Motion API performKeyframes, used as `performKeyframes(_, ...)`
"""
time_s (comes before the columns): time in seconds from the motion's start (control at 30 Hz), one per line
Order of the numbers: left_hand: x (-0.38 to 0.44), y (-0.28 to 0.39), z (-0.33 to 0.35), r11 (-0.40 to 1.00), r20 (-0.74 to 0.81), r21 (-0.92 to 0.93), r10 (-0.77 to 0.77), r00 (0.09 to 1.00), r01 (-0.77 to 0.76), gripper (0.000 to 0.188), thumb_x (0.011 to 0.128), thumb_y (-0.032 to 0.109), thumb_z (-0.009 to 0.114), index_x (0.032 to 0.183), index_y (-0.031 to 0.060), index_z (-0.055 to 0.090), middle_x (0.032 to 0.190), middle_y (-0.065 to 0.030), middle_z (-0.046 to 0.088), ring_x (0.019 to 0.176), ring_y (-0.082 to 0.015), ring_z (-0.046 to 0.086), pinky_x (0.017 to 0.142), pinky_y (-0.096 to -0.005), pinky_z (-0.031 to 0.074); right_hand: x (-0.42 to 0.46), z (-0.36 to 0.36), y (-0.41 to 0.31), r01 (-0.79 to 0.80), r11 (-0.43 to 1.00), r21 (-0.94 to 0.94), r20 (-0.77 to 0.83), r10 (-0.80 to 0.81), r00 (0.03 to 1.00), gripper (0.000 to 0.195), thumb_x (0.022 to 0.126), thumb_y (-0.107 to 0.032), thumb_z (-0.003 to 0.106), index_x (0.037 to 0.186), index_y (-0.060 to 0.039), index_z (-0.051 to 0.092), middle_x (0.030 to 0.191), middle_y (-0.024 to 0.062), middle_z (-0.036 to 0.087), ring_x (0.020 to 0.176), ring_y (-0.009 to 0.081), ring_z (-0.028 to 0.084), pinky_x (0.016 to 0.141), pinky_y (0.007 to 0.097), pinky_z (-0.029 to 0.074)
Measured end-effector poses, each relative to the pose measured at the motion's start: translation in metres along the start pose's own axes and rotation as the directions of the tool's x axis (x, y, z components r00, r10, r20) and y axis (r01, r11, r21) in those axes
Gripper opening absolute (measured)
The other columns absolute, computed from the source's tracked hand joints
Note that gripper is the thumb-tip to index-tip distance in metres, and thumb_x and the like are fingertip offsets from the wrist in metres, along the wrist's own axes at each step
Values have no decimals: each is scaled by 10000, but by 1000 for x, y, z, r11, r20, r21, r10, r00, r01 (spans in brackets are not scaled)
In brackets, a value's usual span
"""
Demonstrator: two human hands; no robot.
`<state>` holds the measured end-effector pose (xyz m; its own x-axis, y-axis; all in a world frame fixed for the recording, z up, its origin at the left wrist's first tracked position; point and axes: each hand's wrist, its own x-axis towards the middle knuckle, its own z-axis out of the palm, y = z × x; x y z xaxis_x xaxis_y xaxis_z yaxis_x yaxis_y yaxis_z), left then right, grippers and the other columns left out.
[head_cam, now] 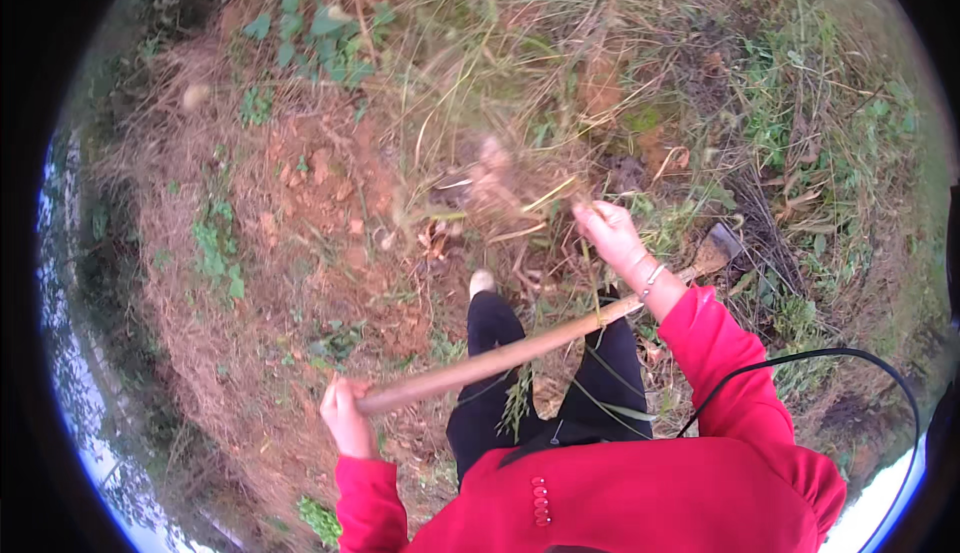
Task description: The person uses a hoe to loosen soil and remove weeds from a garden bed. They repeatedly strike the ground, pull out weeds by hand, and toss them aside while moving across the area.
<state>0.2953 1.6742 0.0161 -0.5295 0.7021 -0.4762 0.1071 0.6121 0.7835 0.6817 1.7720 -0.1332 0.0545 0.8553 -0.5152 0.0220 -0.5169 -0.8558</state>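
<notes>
My left hand [346, 414] is closed around the butt end of a long wooden tool handle [480, 364]. The handle slants up to the right across my thighs and passes under my right wrist. At its far end is a broad, flat, hoe-like head [718, 249], low among the grass. My right hand [613, 234] pinches thin weed stems [586, 264], which trail down over the handle to a leafy tip [516, 405] between my legs. Just ahead of the fingers, a pinkish-brown clump [495, 174], perhaps roots, is blurred.
Dry grass [525, 50] and weeds cover the slope. Loose reddish soil [322, 178] shows at the left. A light shoe tip [481, 281] stands near dry leaves. A black cable [825, 352] loops beside my right sleeve. Dark twigs [765, 230] lie past the tool head.
</notes>
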Motion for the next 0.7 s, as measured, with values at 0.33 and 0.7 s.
performKeyframes(0.33, 7, -32, -25, 995, 369, -88, -10, 929, 46, 304, 885, 134, 491, 602, 27, 519, 706, -61, 602, 731, -144, 581, 707, -279, 433, -134, 119, -62, -116, 990, 81, 149, 103, 984, 297, 900, -273, 494, 842, 9, 568, 620, -20, 479, 569, 60, 432, 524, 211, 370)
performKeyframes(0.7, -11, -76, -54, 984, 337, -142, -57, 940, 110, 280, 865, 182, 504, 622, 45, 527, 697, -61, 609, 735, -139, 575, 694, -272, 427, -219, 131, -25, 300, 928, -220, 236, -248, 940, 154, 834, -158, 535, 800, -11, 565, 601, 1, 518, 540, 82, 454, 467, 252, 376)
